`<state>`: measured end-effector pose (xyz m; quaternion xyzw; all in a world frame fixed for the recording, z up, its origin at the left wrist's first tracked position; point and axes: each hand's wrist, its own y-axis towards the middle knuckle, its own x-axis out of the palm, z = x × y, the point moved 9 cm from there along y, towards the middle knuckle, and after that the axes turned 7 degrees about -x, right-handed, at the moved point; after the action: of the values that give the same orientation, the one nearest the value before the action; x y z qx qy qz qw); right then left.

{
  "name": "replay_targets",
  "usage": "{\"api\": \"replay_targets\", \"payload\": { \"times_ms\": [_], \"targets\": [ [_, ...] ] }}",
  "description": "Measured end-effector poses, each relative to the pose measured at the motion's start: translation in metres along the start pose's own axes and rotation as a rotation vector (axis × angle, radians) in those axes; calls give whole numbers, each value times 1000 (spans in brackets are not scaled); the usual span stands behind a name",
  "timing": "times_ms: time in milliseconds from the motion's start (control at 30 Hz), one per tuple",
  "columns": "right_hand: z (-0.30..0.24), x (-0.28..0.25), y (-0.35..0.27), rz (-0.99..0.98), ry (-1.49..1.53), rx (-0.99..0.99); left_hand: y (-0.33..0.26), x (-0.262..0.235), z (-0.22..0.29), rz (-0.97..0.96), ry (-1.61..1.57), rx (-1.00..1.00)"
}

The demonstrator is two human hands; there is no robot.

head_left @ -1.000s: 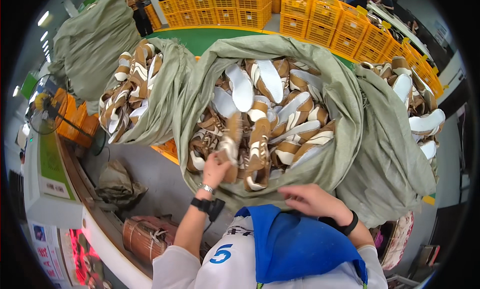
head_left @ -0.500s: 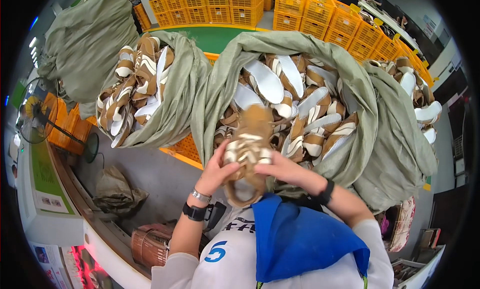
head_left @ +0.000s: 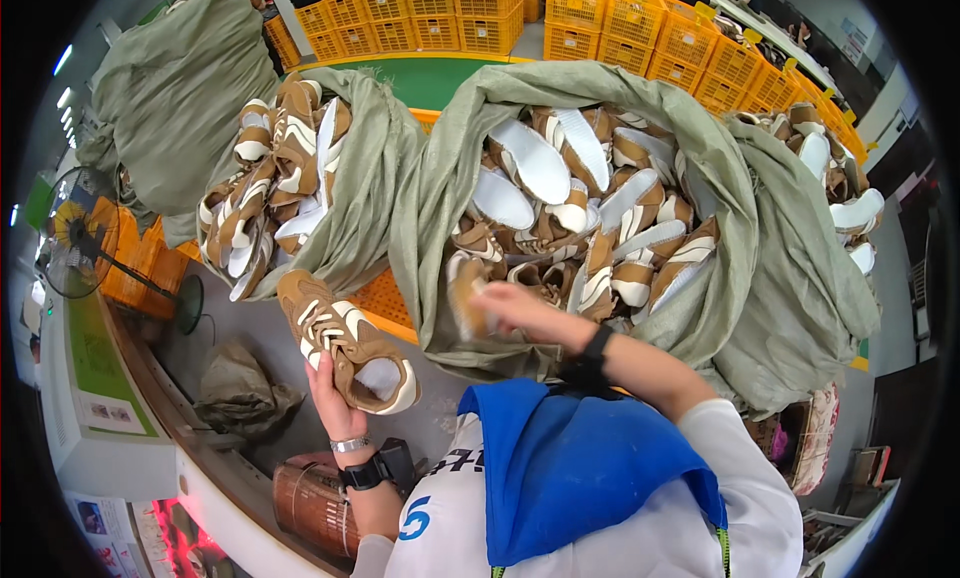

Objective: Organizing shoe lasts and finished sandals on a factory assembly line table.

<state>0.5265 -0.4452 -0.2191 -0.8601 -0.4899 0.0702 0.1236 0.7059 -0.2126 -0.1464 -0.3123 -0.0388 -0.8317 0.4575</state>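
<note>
My left hand (head_left: 335,396) holds a brown sneaker (head_left: 345,340) with white stripes and laces. Its toe points up and away, and its pale inside faces me. At the near left rim of the middle sack (head_left: 440,208), my right hand (head_left: 508,308) is closed on a brown and white shoe (head_left: 467,296), smeared by motion. That olive cloth sack stands wide open, heaped with similar shoes (head_left: 595,278); several turn their white soles (head_left: 532,160) upward.
Another open sack of shoes (head_left: 370,173) stands left of the middle one, and a third (head_left: 800,278) stands right. Yellow crates (head_left: 430,13) line the back. A fan (head_left: 80,233) stands at far left. A strapped brown bundle (head_left: 312,498) lies near my left forearm.
Both hands were together on brown sneaker before me. Now my left hand has moved left with a sneaker, while my right has gone to the sack's near left rim with a shoe.
</note>
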Motion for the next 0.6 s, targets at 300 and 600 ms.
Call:
{"api": "replay_targets", "payload": {
  "times_ms": [300,600],
  "targets": [
    [-42,-103,-131,181,1341,-135,2,130,-66,-363,271,-88],
    [-129,-83,-176,361,-522,-553,-1,189,-114,-541,249,-252]
  ]
}}
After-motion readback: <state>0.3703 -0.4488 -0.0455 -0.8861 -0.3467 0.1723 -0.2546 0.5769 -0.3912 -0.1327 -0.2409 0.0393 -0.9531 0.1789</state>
